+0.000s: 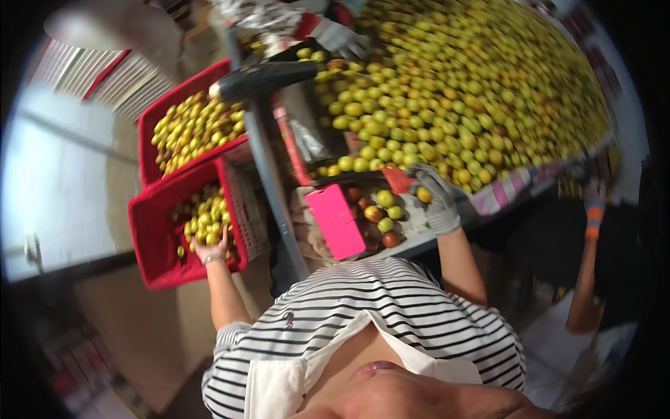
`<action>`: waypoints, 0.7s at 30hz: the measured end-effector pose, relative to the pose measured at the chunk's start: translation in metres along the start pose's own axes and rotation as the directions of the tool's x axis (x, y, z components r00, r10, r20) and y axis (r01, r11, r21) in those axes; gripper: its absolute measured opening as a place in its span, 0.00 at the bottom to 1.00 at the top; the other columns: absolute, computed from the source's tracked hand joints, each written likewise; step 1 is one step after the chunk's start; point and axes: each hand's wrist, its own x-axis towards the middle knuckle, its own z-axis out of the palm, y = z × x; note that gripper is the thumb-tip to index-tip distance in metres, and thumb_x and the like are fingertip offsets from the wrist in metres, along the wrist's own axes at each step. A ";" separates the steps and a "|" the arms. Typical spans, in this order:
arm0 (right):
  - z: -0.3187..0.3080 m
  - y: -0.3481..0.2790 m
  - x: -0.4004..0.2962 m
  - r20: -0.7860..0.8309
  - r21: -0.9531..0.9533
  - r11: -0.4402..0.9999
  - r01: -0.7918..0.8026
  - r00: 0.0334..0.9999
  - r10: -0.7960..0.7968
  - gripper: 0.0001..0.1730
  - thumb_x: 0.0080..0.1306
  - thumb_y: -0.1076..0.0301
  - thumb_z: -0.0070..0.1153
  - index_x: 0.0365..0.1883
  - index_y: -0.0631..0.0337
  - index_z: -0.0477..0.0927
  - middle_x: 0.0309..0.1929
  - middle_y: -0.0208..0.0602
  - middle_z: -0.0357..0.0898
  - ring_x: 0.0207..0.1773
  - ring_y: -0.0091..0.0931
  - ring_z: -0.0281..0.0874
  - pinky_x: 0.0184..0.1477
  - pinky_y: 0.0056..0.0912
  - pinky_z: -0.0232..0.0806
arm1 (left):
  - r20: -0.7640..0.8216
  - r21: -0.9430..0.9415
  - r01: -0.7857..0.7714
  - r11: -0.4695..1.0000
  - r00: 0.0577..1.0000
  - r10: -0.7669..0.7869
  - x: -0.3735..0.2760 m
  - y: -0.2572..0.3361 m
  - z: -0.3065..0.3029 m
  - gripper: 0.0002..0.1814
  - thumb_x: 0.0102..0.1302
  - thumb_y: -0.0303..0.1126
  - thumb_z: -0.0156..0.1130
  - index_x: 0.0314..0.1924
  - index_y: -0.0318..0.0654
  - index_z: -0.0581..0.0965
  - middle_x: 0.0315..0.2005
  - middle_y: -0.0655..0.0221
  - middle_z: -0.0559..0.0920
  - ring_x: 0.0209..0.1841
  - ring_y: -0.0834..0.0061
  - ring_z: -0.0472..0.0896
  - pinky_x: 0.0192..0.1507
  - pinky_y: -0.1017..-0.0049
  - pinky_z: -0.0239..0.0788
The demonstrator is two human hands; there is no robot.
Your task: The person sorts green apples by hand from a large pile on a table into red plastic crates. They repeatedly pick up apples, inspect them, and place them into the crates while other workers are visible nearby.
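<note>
My bare left hand reaches into a red plastic crate, its fingers apart at the edge of a heap of small yellow-green fruit. Whether fruit rests against the palm is hard to tell. On the other side, my right hand wears a grey glove and holds one yellow-orange fruit at its fingers. That hand is over the near edge of the sorting table, beside several loose green and reddish-brown fruits. A bright pink phone case lies left of these fruits.
A large heap of fruit covers the table. A second red crate with fruit stands beyond the first. A grey metal bar runs between crates and table. A co-worker's gloved hand is at the far side; another person's arm is at right.
</note>
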 end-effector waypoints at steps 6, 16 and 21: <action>0.018 -0.009 -0.009 0.161 0.370 0.903 -0.218 0.972 0.169 0.23 0.60 0.74 0.54 0.55 0.70 0.72 0.50 0.38 0.75 0.50 0.27 0.75 0.50 0.27 0.72 | -0.099 0.069 -0.238 0.969 0.965 0.244 0.035 -0.006 -0.008 0.21 0.66 0.48 0.54 0.54 0.46 0.76 0.52 0.64 0.78 0.55 0.60 0.75 0.60 0.48 0.67; 0.152 -0.009 0.000 0.600 -0.531 0.664 0.526 0.787 -0.143 0.31 0.60 0.65 0.57 0.63 0.50 0.66 0.56 0.44 0.72 0.53 0.41 0.76 0.56 0.42 0.70 | 0.466 0.662 0.229 0.714 0.620 -0.631 -0.168 -0.159 0.141 0.25 0.70 0.45 0.55 0.60 0.38 0.70 0.49 0.61 0.79 0.44 0.61 0.80 0.42 0.59 0.79; 0.093 -0.015 0.007 0.523 -0.471 0.643 0.604 0.778 -0.347 0.29 0.62 0.62 0.57 0.61 0.57 0.69 0.59 0.44 0.71 0.56 0.41 0.74 0.58 0.39 0.69 | 0.520 0.580 0.438 0.687 0.450 -0.726 -0.125 -0.138 0.127 0.18 0.69 0.42 0.58 0.52 0.38 0.73 0.47 0.59 0.79 0.39 0.69 0.84 0.29 0.78 0.78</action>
